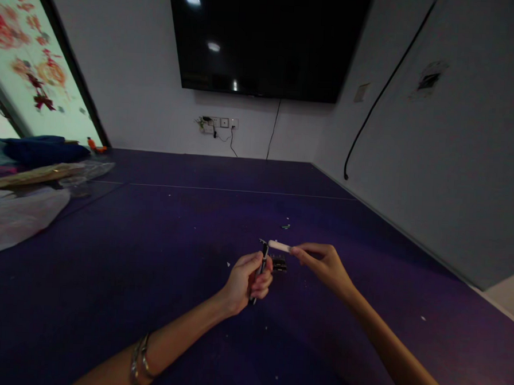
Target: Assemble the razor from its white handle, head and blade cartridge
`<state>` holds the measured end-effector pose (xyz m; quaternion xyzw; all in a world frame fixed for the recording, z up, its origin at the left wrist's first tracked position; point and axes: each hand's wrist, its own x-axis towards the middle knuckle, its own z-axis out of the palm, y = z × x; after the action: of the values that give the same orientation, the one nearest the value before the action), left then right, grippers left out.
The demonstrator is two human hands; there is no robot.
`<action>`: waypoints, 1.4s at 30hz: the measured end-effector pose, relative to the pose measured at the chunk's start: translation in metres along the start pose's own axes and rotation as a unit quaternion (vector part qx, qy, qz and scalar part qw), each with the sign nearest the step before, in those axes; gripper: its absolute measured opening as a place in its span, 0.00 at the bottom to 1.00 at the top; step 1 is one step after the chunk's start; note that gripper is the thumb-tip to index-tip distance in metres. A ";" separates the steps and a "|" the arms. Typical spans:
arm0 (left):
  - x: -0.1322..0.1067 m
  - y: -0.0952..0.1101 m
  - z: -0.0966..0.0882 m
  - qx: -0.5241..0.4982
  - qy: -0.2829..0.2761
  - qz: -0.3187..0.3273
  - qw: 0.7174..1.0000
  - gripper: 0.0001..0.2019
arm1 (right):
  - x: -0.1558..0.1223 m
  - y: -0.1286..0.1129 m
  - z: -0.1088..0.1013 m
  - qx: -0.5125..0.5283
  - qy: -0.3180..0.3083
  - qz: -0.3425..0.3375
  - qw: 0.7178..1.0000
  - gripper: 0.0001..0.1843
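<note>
My left hand (pixel 249 281) is closed around a thin dark tool (pixel 262 259) that stands nearly upright, its tip showing above my fingers. My right hand (pixel 322 264) pinches one end of a small white stick (pixel 279 246), which points left and almost touches the tool's tip. Both hands hover over a dark purple floor mat (pixel 150 256). A small dark block (pixel 279 264) lies on the mat just beyond my left hand, between the two hands. Bracelets (pixel 139 361) sit on my left wrist.
A tiny greenish scrap (pixel 285 226) and white crumbs dot the mat. Clear plastic sheeting (pixel 18 214), a long flat board (pixel 29 176) and blue cloth (pixel 39 148) lie at far left. A black screen (pixel 265 40) hangs on the wall, and a grey wall (pixel 434 167) runs along the right.
</note>
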<state>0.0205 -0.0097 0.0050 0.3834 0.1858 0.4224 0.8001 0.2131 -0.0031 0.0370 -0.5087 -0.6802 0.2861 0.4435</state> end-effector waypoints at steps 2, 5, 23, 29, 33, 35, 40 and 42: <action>0.000 0.000 0.000 -0.003 -0.001 -0.007 1.000 0.13 | -0.001 -0.002 0.002 0.002 -0.006 -0.006 1.000 0.15; -0.001 0.000 0.001 -0.006 -0.002 -0.007 1.000 0.13 | 0.000 0.001 0.002 -0.002 -0.016 0.003 1.000 0.15; 0.008 0.006 -0.015 0.296 0.030 0.157 0.942 0.15 | 0.004 -0.005 -0.026 -0.079 0.019 -0.020 0.997 0.21; 0.006 0.009 -0.018 0.450 0.027 0.206 0.868 0.13 | -0.011 -0.034 -0.022 -0.148 0.028 -0.123 0.981 0.16; 0.002 0.008 -0.014 0.483 -0.003 0.207 0.851 0.13 | -0.012 -0.037 -0.016 -0.211 0.012 -0.185 0.960 0.13; 0.001 0.008 -0.012 0.493 -0.004 0.202 0.846 0.13 | -0.010 -0.033 -0.020 -0.221 0.011 -0.193 0.956 0.12; 0.001 0.010 -0.012 0.502 0.020 0.216 0.837 0.13 | -0.004 -0.027 -0.037 -0.220 0.008 -0.193 0.956 0.12; 0.001 0.010 -0.013 0.503 0.018 0.221 0.835 0.14 | -0.005 -0.029 -0.035 -0.213 0.009 -0.188 0.959 0.12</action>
<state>0.0079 0.0007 0.0046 0.7558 0.2974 0.4435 0.3788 0.2328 -0.0195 0.0751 -0.4569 -0.8049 0.0416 0.3764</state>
